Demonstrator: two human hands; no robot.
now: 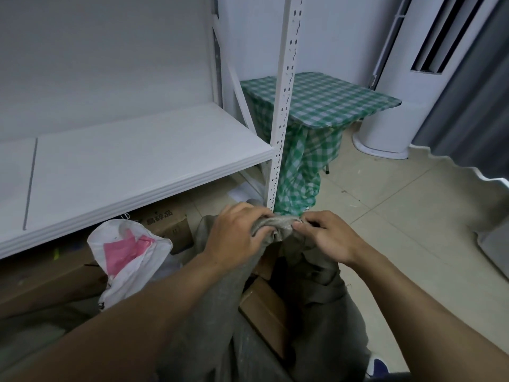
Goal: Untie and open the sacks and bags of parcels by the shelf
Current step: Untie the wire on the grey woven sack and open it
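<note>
A grey-brown woven sack (316, 277) stands on the floor in front of the white shelf (137, 161). Its mouth gapes, and brown cardboard parcels (264, 310) show inside. My left hand (237, 235) grips the bunched rim of the sack from the left. My right hand (325, 235) pinches the same bunched rim from the right, thumb and fingers closed on the cloth. Left of the sack sits a white woven bag (132, 260) with pink plastic showing at its mouth.
Cardboard boxes (162, 224) lie under the lowest shelf board. A shelf upright (281, 119) rises just beyond my hands. Behind it stands a small table under a green checked cloth (325, 103). A white standing unit (399, 106) and a grey curtain (473, 106) fill the right.
</note>
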